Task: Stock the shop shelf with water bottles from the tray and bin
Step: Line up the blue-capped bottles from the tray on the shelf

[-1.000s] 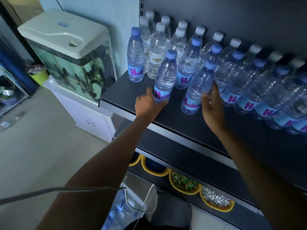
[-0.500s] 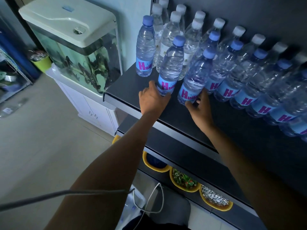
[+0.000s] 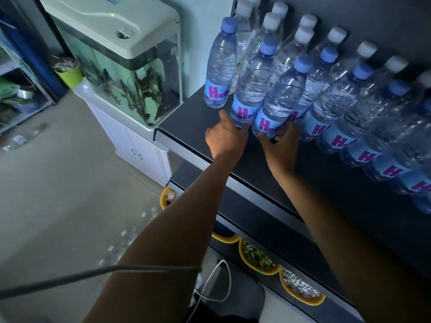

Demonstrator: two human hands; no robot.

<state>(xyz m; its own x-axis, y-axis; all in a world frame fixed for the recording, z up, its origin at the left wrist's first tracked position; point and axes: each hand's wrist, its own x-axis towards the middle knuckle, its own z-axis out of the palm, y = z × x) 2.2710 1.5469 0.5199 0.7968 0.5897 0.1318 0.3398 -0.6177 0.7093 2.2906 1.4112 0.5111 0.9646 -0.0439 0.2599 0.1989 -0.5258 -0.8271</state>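
Gripping two bottle bases at the front of the shelf (image 3: 186, 122)!
With left hand (image 3: 225, 139), pinching first bottle (image 3: 253, 89) low down, forefinger on its left side, thumb across the front; with right hand (image 3: 281, 143), fingers curled round the base of second bottle (image 3: 282, 99), just right of the left thumb. Standing on the shelf, touching, stocked rows (image 3: 331, 101) beyond the fingertips.

Bare forearms (image 3: 172, 241); grey cable (image 3: 70, 278); white cord (image 3: 223, 261).
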